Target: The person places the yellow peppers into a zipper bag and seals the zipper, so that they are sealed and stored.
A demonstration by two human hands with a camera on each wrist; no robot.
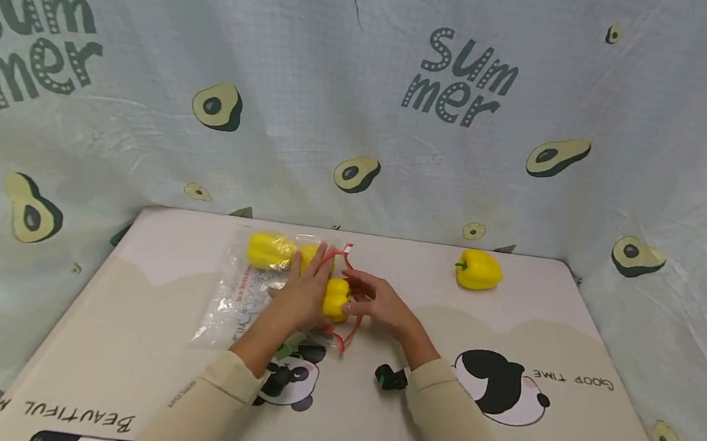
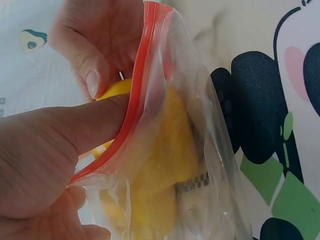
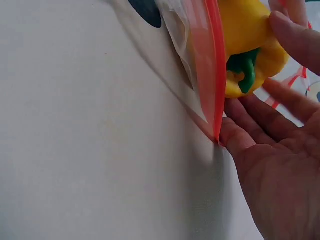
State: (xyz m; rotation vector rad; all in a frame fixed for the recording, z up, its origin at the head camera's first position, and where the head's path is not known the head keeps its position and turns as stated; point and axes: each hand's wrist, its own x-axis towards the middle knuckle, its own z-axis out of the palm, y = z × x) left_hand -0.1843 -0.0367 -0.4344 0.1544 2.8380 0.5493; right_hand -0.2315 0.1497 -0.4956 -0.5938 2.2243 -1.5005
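A clear zip bag (image 1: 226, 308) with a red seal lies on the table. Two yellow bell peppers (image 1: 270, 251) show through its plastic. Another yellow bell pepper (image 3: 250, 30) sits in the bag's mouth, its green stem facing outward. My left hand (image 1: 300, 301) grips the bag at its opening; the thumb (image 2: 95, 120) reaches past the red seal onto the pepper, while curled fingers stay outside. My right hand (image 1: 385, 309) is at the stem end of that pepper, fingers (image 3: 270, 120) spread beneath it and one digit against the red seal.
At the back right of the table stands a separate yellow bell pepper (image 1: 480, 270). A small black object (image 1: 390, 378) shows beside the right sleeve. The table cover (image 1: 354, 427) has panda prints, and a curtain (image 1: 281, 57) with avocado prints hangs behind and at both sides.
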